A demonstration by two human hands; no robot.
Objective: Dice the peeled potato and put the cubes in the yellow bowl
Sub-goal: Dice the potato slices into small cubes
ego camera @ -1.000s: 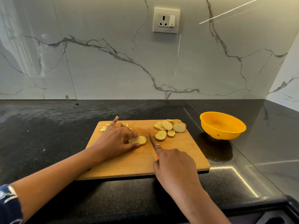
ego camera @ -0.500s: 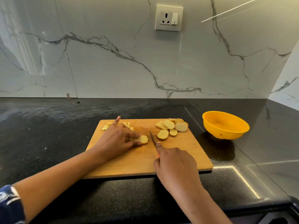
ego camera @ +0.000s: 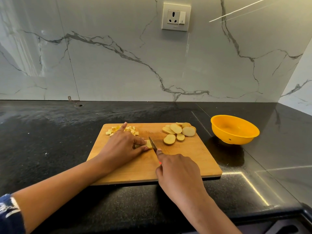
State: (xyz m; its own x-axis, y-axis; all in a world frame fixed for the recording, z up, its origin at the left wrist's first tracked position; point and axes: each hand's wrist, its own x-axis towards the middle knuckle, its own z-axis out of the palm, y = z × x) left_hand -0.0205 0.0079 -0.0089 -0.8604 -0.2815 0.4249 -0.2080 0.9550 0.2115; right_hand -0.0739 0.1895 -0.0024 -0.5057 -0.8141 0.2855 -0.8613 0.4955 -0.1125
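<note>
On the wooden cutting board [ego camera: 185, 162] my left hand [ego camera: 123, 147] pins a potato slice [ego camera: 149, 144] between thumb and fingers, index finger lifted. My right hand [ego camera: 177, 171] grips a knife [ego camera: 153, 144] whose blade rests against the slice's right edge; the red handle is mostly hidden in my fist. A pile of round potato slices [ego camera: 179, 132] lies at the board's far right. Small potato cubes [ego camera: 123, 130] lie at the far left, partly behind my left hand. The yellow bowl [ego camera: 234, 129] stands on the counter to the right of the board, with nothing in it.
The board lies on a black stone counter [ego camera: 50, 141] against a white marble wall with a socket [ego camera: 176, 16]. The counter's front edge runs along the bottom right.
The knife blade has moved left onto the slice held by my left hand. My left fingers now cover more of the slice. The camera view has shifted slightly.
</note>
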